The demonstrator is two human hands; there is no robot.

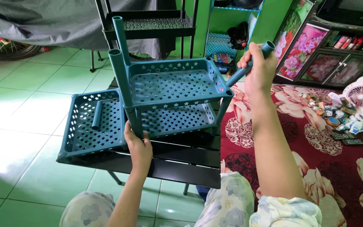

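The teal plastic rack (171, 90) stood partly assembled on the black table (181, 162): two star-punched trays were stacked on posts, while a third tray (91, 126) lay beside them holding a loose tube (97, 115). The left hand (137, 145) gripped a front post; the right hand (257, 67) closed its fingers around another teal tube (248, 63) at the top tray's corner.

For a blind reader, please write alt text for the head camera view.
A person's left hand grips a post of a teal two-tier plastic rack on a black table, while the right hand holds a teal tube at its corner.
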